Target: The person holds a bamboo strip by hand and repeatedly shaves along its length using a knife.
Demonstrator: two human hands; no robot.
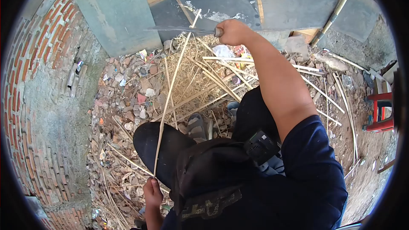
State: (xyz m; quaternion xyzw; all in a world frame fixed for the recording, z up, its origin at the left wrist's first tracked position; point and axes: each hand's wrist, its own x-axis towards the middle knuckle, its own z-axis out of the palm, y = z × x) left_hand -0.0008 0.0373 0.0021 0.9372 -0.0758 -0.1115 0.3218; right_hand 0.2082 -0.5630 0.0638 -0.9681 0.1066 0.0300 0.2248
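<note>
My left hand [152, 192] is closed around the near end of a long, pale bamboo strip [169, 96], low beside my bent knee. The strip slants up and away, its far end over a heap of shavings [181, 66]. With my arm stretched forward, my right hand [235, 32] grips the handle of a long knife [181, 28]. The blade points left and looks smeared by motion. It crosses the strip near the far end; whether the two touch, I cannot tell.
More pale strips [219, 83] lie across the rubble-strewn ground [132, 98]. A brick wall [47, 102] rises on the left, and grey panels [289, 6] stand ahead. On the right are a leaning pole [336, 10] and a red stool [379, 113].
</note>
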